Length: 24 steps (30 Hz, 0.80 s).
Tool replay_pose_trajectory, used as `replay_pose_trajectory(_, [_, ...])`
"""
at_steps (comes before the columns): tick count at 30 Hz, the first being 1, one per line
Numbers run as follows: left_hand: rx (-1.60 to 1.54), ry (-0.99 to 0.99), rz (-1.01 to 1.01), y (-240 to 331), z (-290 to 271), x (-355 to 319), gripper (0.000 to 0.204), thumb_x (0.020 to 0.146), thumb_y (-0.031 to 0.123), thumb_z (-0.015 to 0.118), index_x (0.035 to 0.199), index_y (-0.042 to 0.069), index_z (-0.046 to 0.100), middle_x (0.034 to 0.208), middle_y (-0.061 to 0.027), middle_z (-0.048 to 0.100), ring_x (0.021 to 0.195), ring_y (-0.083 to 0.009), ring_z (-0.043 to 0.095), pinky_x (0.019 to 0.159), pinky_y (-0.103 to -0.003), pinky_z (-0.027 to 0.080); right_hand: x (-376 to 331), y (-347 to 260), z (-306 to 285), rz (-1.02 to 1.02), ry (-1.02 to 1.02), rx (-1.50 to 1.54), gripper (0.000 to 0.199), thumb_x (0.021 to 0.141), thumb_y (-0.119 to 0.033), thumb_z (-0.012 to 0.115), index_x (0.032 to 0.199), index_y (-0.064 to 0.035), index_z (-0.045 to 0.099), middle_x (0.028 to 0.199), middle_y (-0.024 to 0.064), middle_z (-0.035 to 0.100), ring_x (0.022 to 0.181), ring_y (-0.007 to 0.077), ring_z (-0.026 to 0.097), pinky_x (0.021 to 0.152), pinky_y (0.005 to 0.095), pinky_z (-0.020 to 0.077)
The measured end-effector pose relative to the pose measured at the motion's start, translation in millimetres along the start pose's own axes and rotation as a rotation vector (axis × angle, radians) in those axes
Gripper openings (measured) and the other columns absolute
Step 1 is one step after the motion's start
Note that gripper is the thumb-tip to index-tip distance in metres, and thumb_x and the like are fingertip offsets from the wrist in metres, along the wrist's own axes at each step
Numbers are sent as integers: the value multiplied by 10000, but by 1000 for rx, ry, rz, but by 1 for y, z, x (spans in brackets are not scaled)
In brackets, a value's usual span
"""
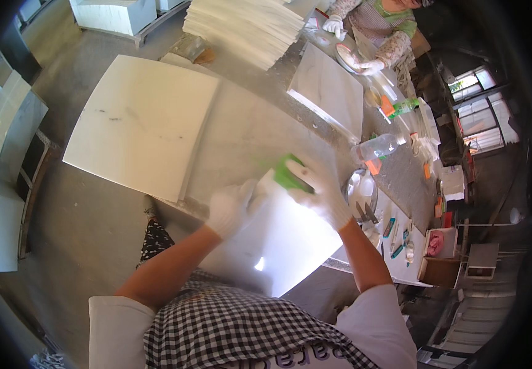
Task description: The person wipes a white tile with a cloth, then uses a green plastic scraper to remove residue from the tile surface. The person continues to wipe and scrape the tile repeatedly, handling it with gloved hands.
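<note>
My right hand (321, 192), in a white knit glove, grips a green block-like pad (289, 174) with thumb and fingers around it. The pad is at the upper edge of a glossy white stone slab (296, 246) that lies in front of me and reflects bright light. My left hand (231, 208), also gloved in white, is closed at the slab's left edge, just left of the pad. Its fingers are somewhat blurred and partly hidden. The pad's underside is out of sight.
A large white slab (143, 117) lies left on the dusty worktable (250, 132); a grey-veined slab (330, 92) is farther right. Beyond, a gloved co-worker (379, 31) works. To the right are a plastic bottle (378, 148), a metal bowl (364, 184) and several small tools (395, 237).
</note>
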<state>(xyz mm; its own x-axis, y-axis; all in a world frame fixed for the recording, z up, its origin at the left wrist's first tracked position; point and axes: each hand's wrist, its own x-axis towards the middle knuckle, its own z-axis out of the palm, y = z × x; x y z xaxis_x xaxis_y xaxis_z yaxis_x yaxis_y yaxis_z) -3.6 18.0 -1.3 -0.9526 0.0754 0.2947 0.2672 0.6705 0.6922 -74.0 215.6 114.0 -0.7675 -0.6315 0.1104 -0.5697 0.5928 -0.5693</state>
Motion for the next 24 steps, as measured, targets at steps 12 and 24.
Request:
replay_pose_trajectory(12, [-1,6,8,1,-3,-1,280,895,368,610,934,92,584,661,-103,628,603,-316,621,548,-446,476,5,-5,-2,11,-29,-128,522,818,-145,697,1313,-24,586,1376,175,545,1230,261,558,1030,349,424])
replay_pose_trajectory(24, [20,-18,-2,-2,2,-2,324,897,369,610,1065,92,622,684,-103,639,604,-313,625,539,-441,475,17,3,-7,311,-183,362,591,838,-132,654,1397,-6,509,1368,139,567,1252,220,533,1073,319,375])
